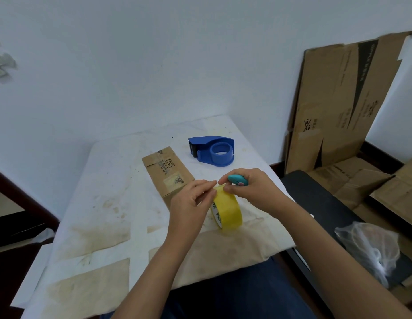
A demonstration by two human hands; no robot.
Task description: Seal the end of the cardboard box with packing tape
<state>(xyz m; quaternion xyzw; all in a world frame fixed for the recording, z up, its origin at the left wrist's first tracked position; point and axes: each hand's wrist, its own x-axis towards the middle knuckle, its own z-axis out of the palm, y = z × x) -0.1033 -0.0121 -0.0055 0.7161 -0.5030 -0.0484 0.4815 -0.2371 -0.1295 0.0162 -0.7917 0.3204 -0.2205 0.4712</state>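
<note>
Yellow tape roll (228, 209), blue dispenser (213, 150), brown printed box (168, 174), teal cutter (237, 180)

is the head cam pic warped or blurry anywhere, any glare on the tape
Head view: wide-angle warp bends the table edges and tilts the flattened cardboard leaning on the wall; light is soft and even, shadows faint; no strong glare on the yellow tape roll; the left hand, right hand and cardboard box look reasonably sharp, the corners softer.

Single head-worn wide-angle view, forward and down, close over the table (103, 203) against a wall (154, 65).
</note>
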